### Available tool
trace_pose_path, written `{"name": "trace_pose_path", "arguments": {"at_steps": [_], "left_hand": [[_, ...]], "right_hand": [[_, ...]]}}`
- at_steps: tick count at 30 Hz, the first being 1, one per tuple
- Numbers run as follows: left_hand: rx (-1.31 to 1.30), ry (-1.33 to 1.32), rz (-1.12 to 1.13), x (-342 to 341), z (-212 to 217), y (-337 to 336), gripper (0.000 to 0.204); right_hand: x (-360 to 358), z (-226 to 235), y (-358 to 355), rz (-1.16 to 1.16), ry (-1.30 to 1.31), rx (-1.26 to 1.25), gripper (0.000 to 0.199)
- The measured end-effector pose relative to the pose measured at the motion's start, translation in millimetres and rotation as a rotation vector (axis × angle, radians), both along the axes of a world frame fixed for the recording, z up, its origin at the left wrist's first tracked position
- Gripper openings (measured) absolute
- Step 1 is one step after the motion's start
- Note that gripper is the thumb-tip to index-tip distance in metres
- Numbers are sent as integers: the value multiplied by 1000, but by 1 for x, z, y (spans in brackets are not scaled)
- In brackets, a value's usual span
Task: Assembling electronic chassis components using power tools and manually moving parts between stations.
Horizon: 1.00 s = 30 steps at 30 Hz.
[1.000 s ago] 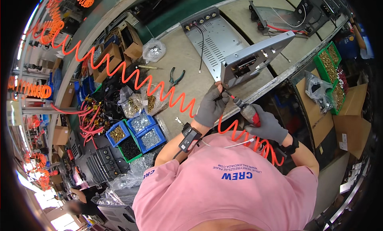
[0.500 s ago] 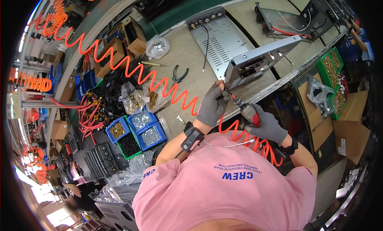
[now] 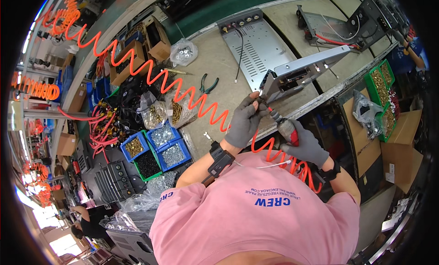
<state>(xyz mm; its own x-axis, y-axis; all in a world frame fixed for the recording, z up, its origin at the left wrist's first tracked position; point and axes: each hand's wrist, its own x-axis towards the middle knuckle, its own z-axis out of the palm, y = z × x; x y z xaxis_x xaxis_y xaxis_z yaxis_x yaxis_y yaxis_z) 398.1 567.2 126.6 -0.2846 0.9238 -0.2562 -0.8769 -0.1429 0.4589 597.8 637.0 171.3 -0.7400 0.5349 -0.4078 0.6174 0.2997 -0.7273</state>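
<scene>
Here, gripped a power screwdriver (image 3: 287,129) in the gloved right hand (image 3: 307,146), wrapping the fingers round the grey and red body and aiming the bit toward the far left. Curled the left hand (image 3: 244,125), also gloved, beside the bit, with bare fingertips close to the near left end of a grey metal panel (image 3: 307,72); could not tell whether fully closed or pinching anything there. Had the panel on edge, slanting off to the far right, over a pale bench (image 3: 210,50). Saw a silver slotted sheet (image 3: 263,54) lying flat on the far side of the panel, with a black cable (image 3: 241,50) trailing off to the left. Wore a dark box (image 3: 221,160) on the left wrist and a black band (image 3: 336,167) on the right one. Noticed an orange coiled hose (image 3: 307,174) stretching from the far left, past the left hand, to loops on the near side of the right hand. Spotted pliers (image 3: 212,86) with handles spread, left of the sheet, and blue bins (image 3: 179,165) of small metal parts at the near left, next to a green bin (image 3: 153,177) of black ones.
</scene>
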Motion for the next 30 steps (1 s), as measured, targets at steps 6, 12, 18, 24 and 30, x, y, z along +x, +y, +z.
{"name": "trace_pose_path", "arguments": {"at_steps": [6, 12, 18, 24, 30], "left_hand": [[-9, 53, -130, -45, -9, -63, 34], [-352, 159, -62, -141, -18, -136, 24], [-697, 686, 172, -277, -35, -107, 23], [-1164, 1175, -264, -380, -166, -83, 26], [-1546, 1780, -239, -409, -172, -60, 31]], "right_hand": [[11, -5, -1, -29, 139, 106, 72], [31, -11, -4, -157, 180, 159, 66], [32, 4, -21, -418, 70, 25, 55], [21, 14, -41, -584, 34, -47, 54], [20, 14, -61, -740, 95, 32, 48]]}}
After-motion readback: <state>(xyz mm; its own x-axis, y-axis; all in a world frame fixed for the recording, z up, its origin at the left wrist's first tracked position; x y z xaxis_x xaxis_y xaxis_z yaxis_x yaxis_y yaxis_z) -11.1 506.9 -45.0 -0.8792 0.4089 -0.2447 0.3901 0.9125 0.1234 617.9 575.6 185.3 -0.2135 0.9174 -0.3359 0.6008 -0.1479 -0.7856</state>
